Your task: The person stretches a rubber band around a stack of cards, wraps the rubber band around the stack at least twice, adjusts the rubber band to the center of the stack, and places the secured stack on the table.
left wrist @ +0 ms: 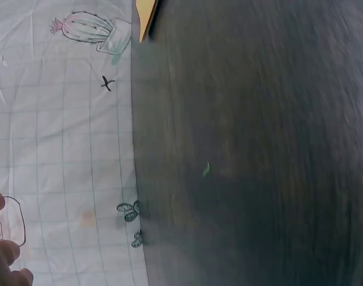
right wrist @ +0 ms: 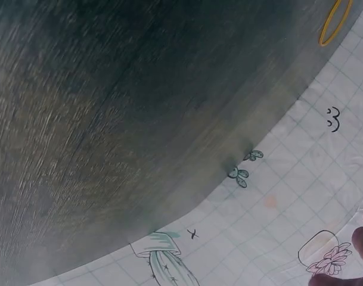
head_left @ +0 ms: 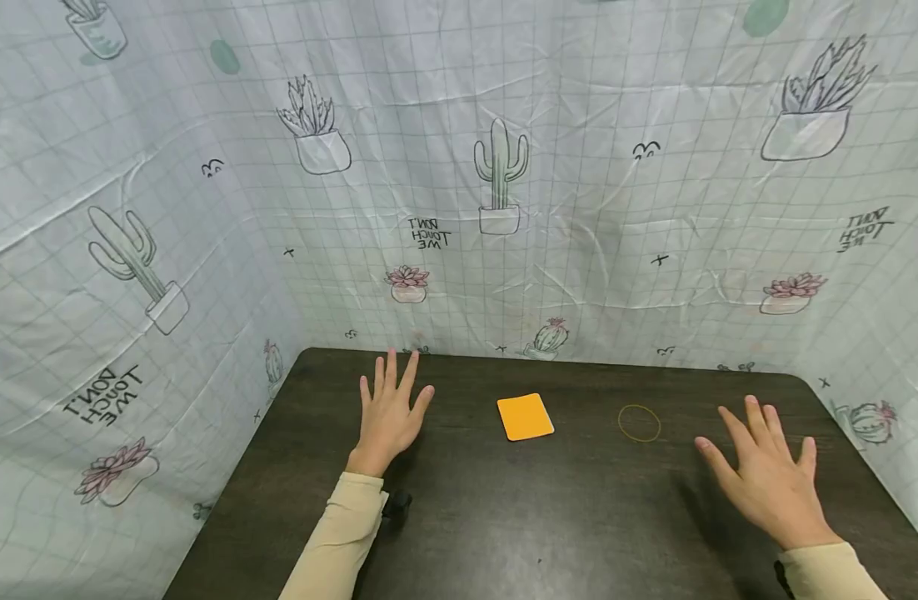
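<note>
Left grip: my left grip is empty, with its fingers straight and apart, at the left part of the table, fingertips toward the far edge. Right grip: my right grip is likewise empty, fingers and thumb spread, at the right part of the table. A dark shadow lies on the tabletop beside it.

Item 1: an orange square lies flat on the table between both grips, near the far edge. It is nearer to my left grip and touches neither. A thin white edge shows at its lower right corner.

Item 2: a thin yellow loop lies on the table to the right of the orange square, apart from it, near my right thumb. It forms an oval and is untouched.

Surroundings: a white cloth, printed with grid lines, potted cacti and mirrored lettering, stands behind the table and at both sides. Beige sleeves cover my forearms. A black object sits at my left wrist.
</note>
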